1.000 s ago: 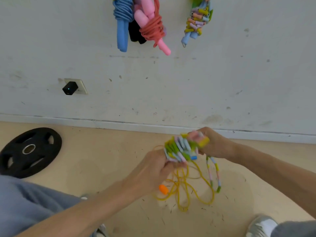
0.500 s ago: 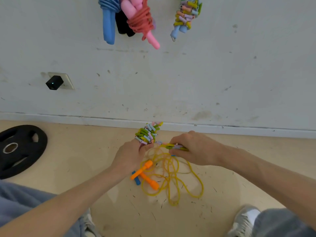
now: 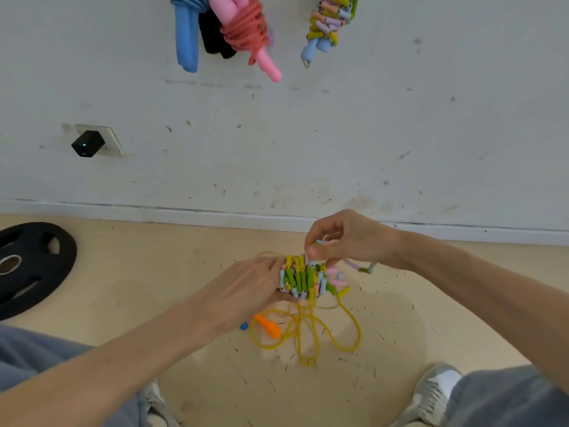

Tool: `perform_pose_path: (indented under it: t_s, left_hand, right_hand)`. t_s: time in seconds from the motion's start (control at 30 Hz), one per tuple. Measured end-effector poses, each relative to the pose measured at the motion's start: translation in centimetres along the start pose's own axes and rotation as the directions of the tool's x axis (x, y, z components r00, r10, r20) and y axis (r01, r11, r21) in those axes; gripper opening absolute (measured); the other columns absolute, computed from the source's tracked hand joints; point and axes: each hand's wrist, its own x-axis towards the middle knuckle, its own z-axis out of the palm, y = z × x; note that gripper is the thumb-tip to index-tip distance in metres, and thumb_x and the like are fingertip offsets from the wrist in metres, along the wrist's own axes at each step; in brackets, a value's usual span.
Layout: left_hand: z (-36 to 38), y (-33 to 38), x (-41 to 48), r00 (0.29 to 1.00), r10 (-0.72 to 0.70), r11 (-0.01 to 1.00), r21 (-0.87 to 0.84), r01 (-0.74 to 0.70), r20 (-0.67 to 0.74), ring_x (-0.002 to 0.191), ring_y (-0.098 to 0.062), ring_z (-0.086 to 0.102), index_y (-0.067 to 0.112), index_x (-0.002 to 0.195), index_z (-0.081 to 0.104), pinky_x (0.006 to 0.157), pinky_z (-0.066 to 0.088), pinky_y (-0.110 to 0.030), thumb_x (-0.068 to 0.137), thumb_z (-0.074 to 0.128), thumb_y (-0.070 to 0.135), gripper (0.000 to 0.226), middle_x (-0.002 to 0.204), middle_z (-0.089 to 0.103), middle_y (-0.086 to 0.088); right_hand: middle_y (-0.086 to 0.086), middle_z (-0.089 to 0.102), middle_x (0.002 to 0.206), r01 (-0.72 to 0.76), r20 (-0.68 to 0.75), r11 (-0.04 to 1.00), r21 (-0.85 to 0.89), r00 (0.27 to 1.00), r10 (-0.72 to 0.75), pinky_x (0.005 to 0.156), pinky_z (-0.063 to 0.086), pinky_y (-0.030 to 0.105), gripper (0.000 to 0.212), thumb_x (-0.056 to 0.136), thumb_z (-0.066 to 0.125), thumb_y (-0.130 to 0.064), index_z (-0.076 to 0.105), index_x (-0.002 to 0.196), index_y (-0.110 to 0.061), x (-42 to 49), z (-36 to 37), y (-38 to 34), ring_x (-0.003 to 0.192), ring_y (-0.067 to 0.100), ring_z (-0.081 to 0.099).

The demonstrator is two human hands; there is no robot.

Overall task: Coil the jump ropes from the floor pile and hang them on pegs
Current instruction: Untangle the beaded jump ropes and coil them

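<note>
Left hand: I see it gripping the beaded rope by the left end of the wound bundle. The fingers are mostly hidden behind the beads.
Beaded rope: it sits just right of my left grip, clear of the floor. The short beads are green, yellow, pink and pale blue, packed side by side in tight turns. The bundle's long axis runs left to right, from one hand towards the other.
Right hand: thumb and fingers pinch a strand of the same rope, just above the bundle's upper right corner and touching it.
Loose tail: a short run of beads trails down and right from the right-hand pinch. I judge this to be what is left to wind.
Key relation: the tail lies on the right hand's side, so I judge that hand carries the next turn over the bundle while the left holds it firm.
Yellow rope: it lies below both grips in loose loops on the floor with an orange handle, not yet coiled.
Hung ropes: they hang well above both grips on the wall. I cannot see the pegs.
</note>
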Motion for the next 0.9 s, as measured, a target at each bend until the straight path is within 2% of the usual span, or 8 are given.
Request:
perform_pose_path:
  t_s: [0.1, 0.2, 0.37, 0.5, 0.6, 0.67, 0.8, 0.9]
  left_hand:
    - [-0.8, -0.2, -0.2, 0.996, -0.041, 0.988, -0.150, 0.028, -0.082, 0.113, -0.020, 0.058, 0.017, 0.128, 0.055, 0.090, 0.047, -0.035, 0.096, 0.063, 0.049, 0.046, 0.121, 0.061, 0.001]
    - [-0.4, -0.4, -0.1, 0.989, -0.108, 0.975, -0.205, 0.085, -0.106, 0.098, -0.015, 0.059, 0.023, 0.114, 0.051, 0.073, 0.043, -0.027, 0.086, 0.073, 0.057, 0.049, 0.103, 0.058, 0.011]
    - [-0.7, 0.3, 0.9, 0.972, -0.215, 0.911, -0.379, 0.164, -0.096, 0.095, -0.001, 0.063, 0.048, 0.140, 0.025, 0.070, 0.045, -0.020, 0.041, 0.074, 0.092, 0.119, 0.104, 0.065, 0.022]
    - [-0.5, 0.8, 0.7, 0.960, -0.189, 0.903, -0.420, 0.087, -0.206, 0.102, 0.010, 0.058, 0.055, 0.124, 0.045, 0.075, 0.048, -0.020, 0.040, 0.067, 0.100, 0.098, 0.114, 0.054, 0.029]
    - [-0.5, 1.4, 0.7, 0.943, -0.202, 0.879, -0.474, 0.055, -0.266, 0.094, 0.013, 0.063, 0.056, 0.114, 0.055, 0.071, 0.054, -0.022, 0.046, 0.062, 0.099, 0.081, 0.102, 0.066, 0.034]
    - [-0.7, 1.6, 0.6, 0.942, -0.180, 0.867, -0.498, 0.015, -0.285, 0.090, 0.013, 0.067, 0.060, 0.117, 0.055, 0.071, 0.057, -0.025, 0.057, 0.065, 0.094, 0.069, 0.098, 0.069, 0.036]
    - [-1.3, 1.8, 0.3, 0.933, -0.110, 0.833, -0.543, -0.102, -0.344, 0.098, 0.010, 0.069, 0.059, 0.134, 0.050, 0.080, 0.060, -0.032, 0.083, 0.062, 0.080, 0.057, 0.105, 0.072, 0.033]
    - [-1.7, 1.7, 0.2, 0.939, -0.092, 0.820, -0.560, -0.116, -0.330, 0.098, 0.006, 0.071, 0.053, 0.130, 0.057, 0.082, 0.060, -0.033, 0.091, 0.058, 0.073, 0.044, 0.103, 0.074, 0.030]
  right_hand:
    - [0.000, 0.048, 0.068, -0.059, 0.073, 0.986, 0.155, 0.996, 0.048, 0.067, 0.046, 0.032, 0.038, 0.090, 0.074, -0.059, 0.075, 0.098, -0.022, -0.2, 0.5, -0.1, 0.059, 0.022, 0.049]
    - [0.001, 0.046, 0.069, -0.053, 0.038, 0.975, 0.214, 0.998, 0.046, 0.065, 0.046, 0.032, 0.042, 0.088, 0.076, -0.058, 0.075, 0.099, -0.018, -0.2, 0.9, -0.6, 0.059, 0.023, 0.046]
    - [0.002, 0.051, 0.068, -0.065, 0.031, 0.966, 0.251, 0.998, 0.060, 0.061, 0.048, 0.028, 0.047, 0.086, 0.080, -0.054, 0.074, 0.101, -0.010, -0.3, 1.6, -1.0, 0.054, 0.019, 0.047]
    - [0.006, 0.058, 0.074, -0.065, 0.016, 0.961, 0.268, 0.998, 0.063, 0.061, 0.051, 0.025, 0.051, 0.086, 0.080, -0.053, 0.072, 0.103, -0.006, -0.4, 2.2, -1.0, 0.055, 0.014, 0.054]
    - [0.000, 0.061, 0.074, -0.070, -0.013, 0.952, 0.298, 0.997, 0.077, 0.058, 0.050, 0.021, 0.050, 0.086, 0.080, -0.053, 0.073, 0.102, -0.007, -0.5, 2.5, -0.8, 0.057, 0.010, 0.055]
    - [0.000, 0.063, 0.071, -0.080, -0.024, 0.948, 0.308, 0.995, 0.092, 0.058, 0.051, 0.022, 0.054, 0.085, 0.079, -0.058, 0.074, 0.104, -0.008, -0.4, 2.5, -0.7, 0.059, 0.012, 0.056]
    - [0.009, 0.078, 0.108, -0.098, 0.006, 0.937, 0.335, 0.995, 0.102, 0.074, 0.062, 0.033, 0.048, 0.091, 0.070, -0.061, 0.076, 0.114, -0.020, -0.6, 1.9, -1.0, 0.093, 0.024, 0.077]
    - [-0.001, 0.079, 0.106, -0.116, 0.044, 0.964, 0.240, 0.993, 0.109, 0.079, 0.061, 0.031, 0.043, 0.093, 0.066, -0.064, 0.076, 0.114, -0.028, -0.9, 0.8, -1.1, 0.094, 0.018, 0.076]
